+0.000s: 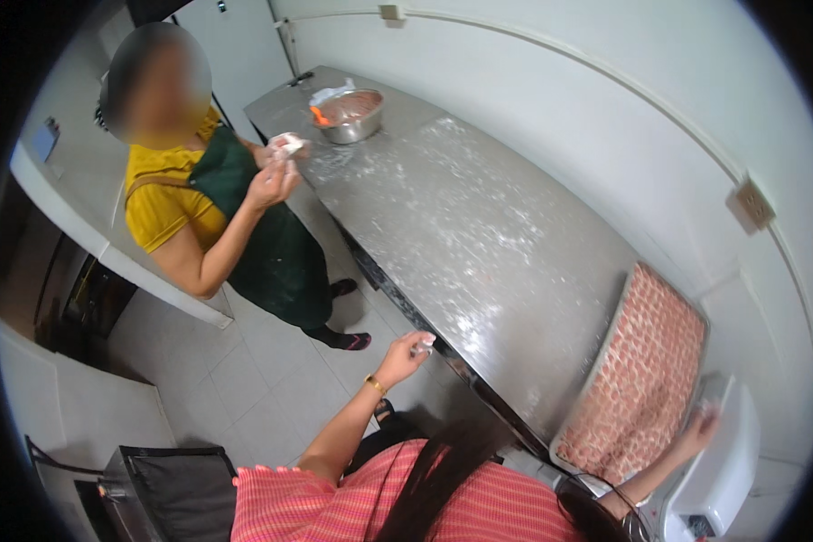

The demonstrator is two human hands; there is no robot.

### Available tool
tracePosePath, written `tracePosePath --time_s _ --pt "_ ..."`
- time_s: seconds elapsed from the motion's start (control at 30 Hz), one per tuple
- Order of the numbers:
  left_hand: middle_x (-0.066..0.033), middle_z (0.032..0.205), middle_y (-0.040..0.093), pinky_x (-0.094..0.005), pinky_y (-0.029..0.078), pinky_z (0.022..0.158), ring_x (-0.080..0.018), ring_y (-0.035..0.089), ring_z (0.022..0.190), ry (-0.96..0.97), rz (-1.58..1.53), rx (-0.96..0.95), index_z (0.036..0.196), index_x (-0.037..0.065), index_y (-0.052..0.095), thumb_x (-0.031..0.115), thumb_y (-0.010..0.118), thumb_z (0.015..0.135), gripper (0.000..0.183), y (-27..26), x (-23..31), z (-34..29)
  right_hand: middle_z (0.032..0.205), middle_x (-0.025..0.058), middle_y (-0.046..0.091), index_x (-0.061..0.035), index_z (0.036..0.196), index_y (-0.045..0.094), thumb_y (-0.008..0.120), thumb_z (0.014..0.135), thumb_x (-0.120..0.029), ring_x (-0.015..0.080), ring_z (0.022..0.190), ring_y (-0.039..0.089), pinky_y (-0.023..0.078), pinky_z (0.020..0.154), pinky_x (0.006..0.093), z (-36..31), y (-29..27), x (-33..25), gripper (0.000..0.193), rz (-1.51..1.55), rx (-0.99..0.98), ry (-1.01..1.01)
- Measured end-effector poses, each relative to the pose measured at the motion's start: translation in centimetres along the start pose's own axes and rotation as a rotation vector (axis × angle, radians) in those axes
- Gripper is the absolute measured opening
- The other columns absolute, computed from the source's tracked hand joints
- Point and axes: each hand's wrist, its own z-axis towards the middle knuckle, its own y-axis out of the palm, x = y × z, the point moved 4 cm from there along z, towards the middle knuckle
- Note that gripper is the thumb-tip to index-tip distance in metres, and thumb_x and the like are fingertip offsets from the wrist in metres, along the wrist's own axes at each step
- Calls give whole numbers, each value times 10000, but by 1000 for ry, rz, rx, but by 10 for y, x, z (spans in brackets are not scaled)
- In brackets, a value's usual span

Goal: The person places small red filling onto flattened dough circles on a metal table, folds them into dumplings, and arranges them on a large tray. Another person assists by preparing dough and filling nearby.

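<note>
Beside the table's near edge, my left hand (406, 357) is closed, its fingers curled in. Something small and whitish (427, 343) shows at the fingertips, too small to name. Far to the right, my right hand (701, 429) reaches past a tray (558, 438) covered with a red-and-white patterned cloth (641, 370). It is over or against a white, box-shaped appliance (727, 461) with a small dark panel. The fingers there are blurred, so I cannot make out their grip.
A long metal table (479, 235) carries white powder smears. At its far end stand a metal bowl (357, 131) of pinkish mixture and an orange utensil (319, 116). Across from me, a person in a green apron (253, 235) holds a whitish piece (289, 144). A black box-like bag (176, 492) sits lower left.
</note>
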Motion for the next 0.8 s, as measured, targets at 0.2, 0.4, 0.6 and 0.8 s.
tracePosePath --time_s 0.2,0.4,0.6,0.8 --pt "-87 1007 626 -297 514 712 -198 618 860 -123 27 205 1091 65 581 37 611 774 319 -100 -96 -56 971 57 629 14 1069 597 544 842 -5 128 897 577 466 781 261 -152 215 -34 235 225 -625 78" --pt "-89 965 657 -297 520 720 -202 643 855 -278 -88 448 1071 45 598 18 631 742 331 -202 -210 -116 884 90 653 -35 1006 642 544 715 64 164 749 602 475 698 272 -304 355 -136 323 12 -1105 -86" --pt "-148 940 656 -319 520 724 -247 655 803 -480 0 572 1048 0 599 37 649 737 316 -277 -265 -147 916 159 639 -21 966 645 565 684 55 279 740 620 486 681 322 -370 434 -211 303 65 -1305 -333" --pt "-160 931 654 -328 511 704 -251 649 778 -594 -15 621 1026 -8 604 80 673 731 316 -302 -306 -148 909 158 641 -41 960 654 553 671 59 289 758 626 495 688 330 -404 507 -197 322 11 -1450 -399"
